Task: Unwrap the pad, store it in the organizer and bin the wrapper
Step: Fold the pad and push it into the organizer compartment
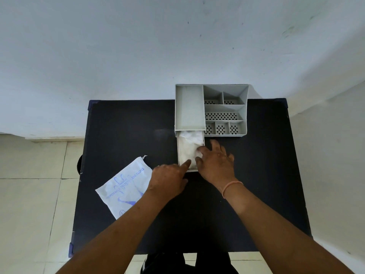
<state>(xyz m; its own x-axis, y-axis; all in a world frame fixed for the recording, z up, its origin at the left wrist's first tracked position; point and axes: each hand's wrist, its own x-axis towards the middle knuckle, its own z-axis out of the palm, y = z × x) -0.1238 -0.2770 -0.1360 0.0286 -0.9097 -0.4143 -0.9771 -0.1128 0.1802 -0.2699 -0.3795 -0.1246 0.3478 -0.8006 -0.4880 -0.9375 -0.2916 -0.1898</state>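
A grey organizer (245,115) stands at the far edge of the black table (128,135). Its drawer (192,170) is pulled out toward me and holds crumpled white material, the pad (187,149). My right hand (215,163) rests on the pad at the drawer's right side, fingers spread and pressing down. My left hand (169,178) is at the drawer's near left corner with the index finger stretched onto the pad. A white wrapper (126,186) with blue print lies flat on the table, left of my left hand.
The organizer's top has one long closed bin on the left and several small perforated compartments (223,115) on the right. A dark round object (80,163) peeks out beyond the table's left edge. White wall behind, tiled floor on the left.
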